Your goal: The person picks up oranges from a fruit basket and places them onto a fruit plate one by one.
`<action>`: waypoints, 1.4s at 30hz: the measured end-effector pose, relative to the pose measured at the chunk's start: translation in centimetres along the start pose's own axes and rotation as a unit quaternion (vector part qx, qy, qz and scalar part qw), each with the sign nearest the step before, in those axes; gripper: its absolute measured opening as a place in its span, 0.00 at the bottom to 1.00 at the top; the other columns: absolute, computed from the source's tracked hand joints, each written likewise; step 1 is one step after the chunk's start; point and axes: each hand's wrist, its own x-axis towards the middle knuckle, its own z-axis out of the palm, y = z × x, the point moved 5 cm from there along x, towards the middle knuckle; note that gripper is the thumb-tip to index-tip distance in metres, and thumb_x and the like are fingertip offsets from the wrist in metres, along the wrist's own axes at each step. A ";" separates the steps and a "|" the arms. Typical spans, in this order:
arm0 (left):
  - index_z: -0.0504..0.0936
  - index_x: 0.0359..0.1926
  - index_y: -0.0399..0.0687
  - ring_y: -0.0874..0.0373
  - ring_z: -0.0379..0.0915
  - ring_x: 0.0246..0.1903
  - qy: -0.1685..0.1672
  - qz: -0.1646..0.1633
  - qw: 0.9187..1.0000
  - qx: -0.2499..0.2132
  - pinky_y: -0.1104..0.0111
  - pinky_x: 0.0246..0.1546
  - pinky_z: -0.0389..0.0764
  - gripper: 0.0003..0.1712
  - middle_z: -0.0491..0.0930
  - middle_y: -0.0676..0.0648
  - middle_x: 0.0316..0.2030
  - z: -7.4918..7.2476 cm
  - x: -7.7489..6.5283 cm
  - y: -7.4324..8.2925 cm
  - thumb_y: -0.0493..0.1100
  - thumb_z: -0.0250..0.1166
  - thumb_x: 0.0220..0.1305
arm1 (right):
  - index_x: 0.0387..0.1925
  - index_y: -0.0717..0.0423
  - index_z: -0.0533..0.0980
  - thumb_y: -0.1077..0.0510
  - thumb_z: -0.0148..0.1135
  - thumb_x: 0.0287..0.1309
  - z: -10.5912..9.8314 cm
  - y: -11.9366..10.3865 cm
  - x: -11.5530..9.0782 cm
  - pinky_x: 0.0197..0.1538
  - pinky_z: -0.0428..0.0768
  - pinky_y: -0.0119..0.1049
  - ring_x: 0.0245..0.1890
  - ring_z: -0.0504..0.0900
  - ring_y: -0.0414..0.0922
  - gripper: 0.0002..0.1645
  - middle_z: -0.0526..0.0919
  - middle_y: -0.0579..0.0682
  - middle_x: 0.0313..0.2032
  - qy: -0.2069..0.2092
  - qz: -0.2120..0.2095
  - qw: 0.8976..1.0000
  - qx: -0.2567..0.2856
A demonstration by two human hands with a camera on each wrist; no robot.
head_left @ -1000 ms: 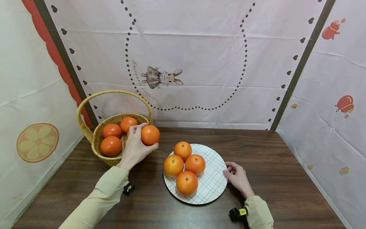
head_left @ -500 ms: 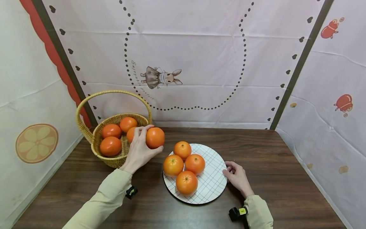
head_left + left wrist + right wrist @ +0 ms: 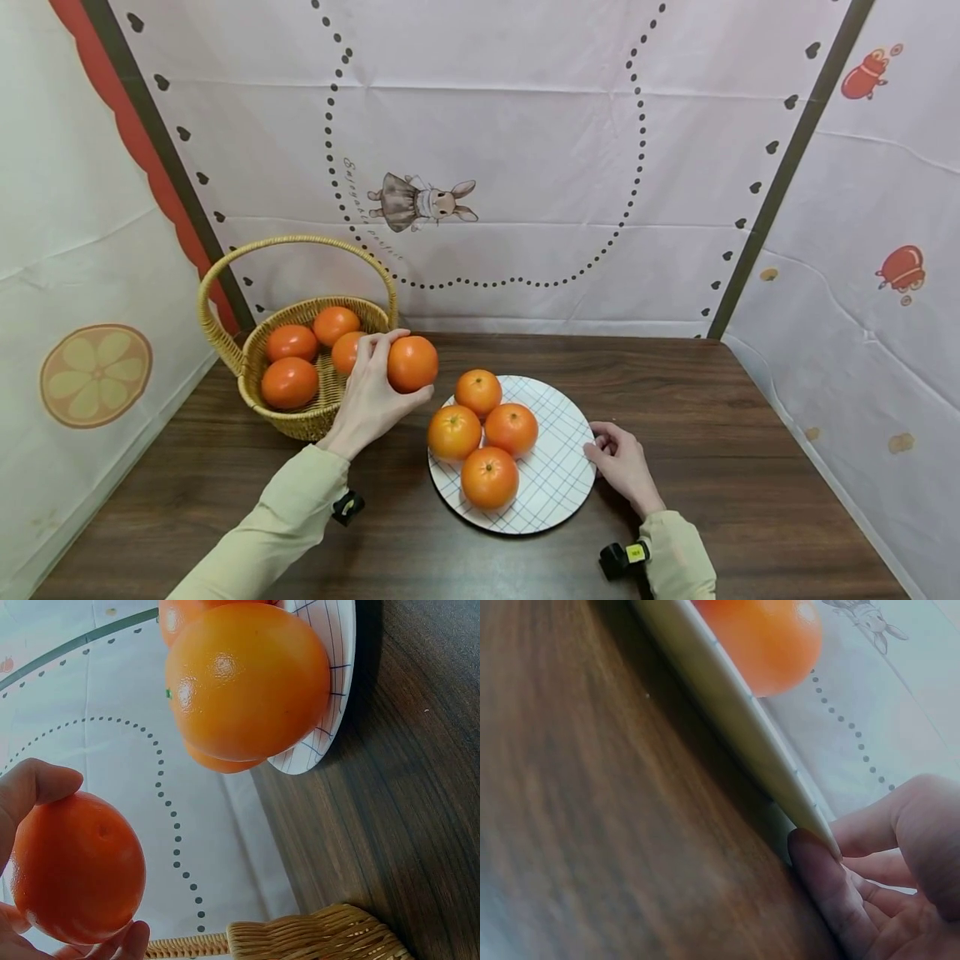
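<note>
Left hand (image 3: 369,400) first: its thumb and fingers curved round one orange fruit (image 3: 412,364), thumb on the near side and fingers on the far side, parted only as wide as the fruit's girth. Gripping from opposite sides probably suited a smooth ball that could have rolled off flat fingers. This fruit hung in the air between the wicker basket (image 3: 300,427) and the checked plate (image 3: 562,450), seemingly clear of both.

Right hand (image 3: 624,468) pinched the plate's rim from the side, its digits almost together with only the thin edge between them, presumably to steady the plate on the counter (image 3: 757,483).

Four fruits on the plate (image 3: 512,430) clustered over its left part, their closeness likely helping to check rolling and leaving the right part bare. Four others in the basket (image 3: 290,382) sat within the woven wall, which seemed to contain them.
</note>
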 end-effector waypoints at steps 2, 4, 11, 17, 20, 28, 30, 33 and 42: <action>0.68 0.68 0.48 0.35 0.73 0.53 0.001 0.002 1.000 0.000 0.42 0.52 0.76 0.45 0.64 0.35 0.59 0.0 0.0 0.0 0.47 0.75 0.49 | 0.56 0.66 0.78 0.65 0.61 0.61 0.0 0.0 0.0 0.26 0.76 0.29 0.26 0.71 0.39 0.21 0.77 0.52 0.33 0.001 -0.002 1.000 0.000; 0.68 0.68 0.47 0.35 0.73 0.53 0.001 0.005 1.000 -0.002 0.42 0.52 0.76 0.45 0.64 0.35 0.59 0.0 0.0 0.1 0.47 0.76 0.49 | 0.55 0.66 0.78 0.65 0.61 0.61 0.0 0.0 0.1 0.26 0.76 0.28 0.25 0.71 0.39 0.20 0.77 0.52 0.33 0.002 -0.005 1.000 -0.002; 0.68 0.68 0.47 0.36 0.73 0.53 0.002 0.003 1.000 -0.009 0.43 0.53 0.76 0.45 0.64 0.35 0.59 0.1 -0.1 0.2 0.46 0.77 0.48 | 0.55 0.66 0.78 0.65 0.61 0.61 0.0 0.0 0.1 0.26 0.75 0.28 0.25 0.71 0.39 0.20 0.78 0.53 0.32 0.003 -0.007 1.000 -0.006; 0.68 0.67 0.47 0.37 0.73 0.53 0.001 0.005 1.000 -0.010 0.44 0.54 0.76 0.46 0.64 0.35 0.59 0.1 -0.3 0.5 0.46 0.77 0.47 | 0.55 0.66 0.78 0.65 0.62 0.61 0.0 0.1 0.0 0.26 0.73 0.28 0.26 0.71 0.39 0.20 0.77 0.52 0.33 0.005 -0.006 1.000 -0.009; 0.68 0.67 0.46 0.38 0.73 0.52 0.002 0.010 1.000 -0.013 0.45 0.54 0.76 0.46 0.64 0.35 0.58 0.0 -0.4 0.8 0.45 0.77 0.46 | 0.55 0.66 0.78 0.65 0.62 0.61 0.0 0.1 0.0 0.26 0.74 0.28 0.26 0.71 0.39 0.20 0.77 0.52 0.32 0.008 -0.006 1.000 -0.008; 0.67 0.66 0.46 0.40 0.74 0.51 -0.010 0.015 1.000 -0.024 0.48 0.52 0.78 0.46 0.65 0.36 0.58 0.1 -0.6 1.6 0.45 0.76 0.44 | 0.55 0.66 0.78 0.65 0.62 0.61 0.0 0.2 0.1 0.26 0.73 0.28 0.26 0.71 0.39 0.20 0.77 0.52 0.32 0.007 -0.006 1.000 -0.009; 0.66 0.65 0.44 0.41 0.73 0.51 -0.009 0.023 0.999 -0.025 0.49 0.53 0.78 0.46 0.67 0.36 0.58 0.2 -0.6 1.8 0.45 0.75 0.44 | 0.55 0.66 0.78 0.65 0.62 0.61 0.0 0.2 0.1 0.26 0.73 0.28 0.26 0.71 0.39 0.20 0.77 0.52 0.32 0.008 -0.006 1.000 -0.009; 0.66 0.64 0.42 0.42 0.73 0.52 -0.010 0.033 0.999 -0.028 0.51 0.53 0.78 0.45 0.69 0.36 0.57 0.3 -0.6 2.0 0.44 0.76 0.45 | 0.55 0.66 0.78 0.65 0.62 0.61 0.0 0.1 0.1 0.26 0.73 0.28 0.26 0.70 0.38 0.20 0.77 0.52 0.32 0.007 -0.007 1.000 -0.007; 0.61 0.63 0.42 0.43 0.75 0.52 -0.036 0.029 0.998 -0.049 0.51 0.53 0.78 0.47 0.71 0.37 0.56 0.8 -0.4 2.4 0.43 0.77 0.44 | 0.56 0.67 0.77 0.65 0.61 0.62 0.1 -0.1 0.0 0.26 0.75 0.28 0.26 0.71 0.38 0.20 0.77 0.52 0.33 0.001 -0.003 1.000 -0.001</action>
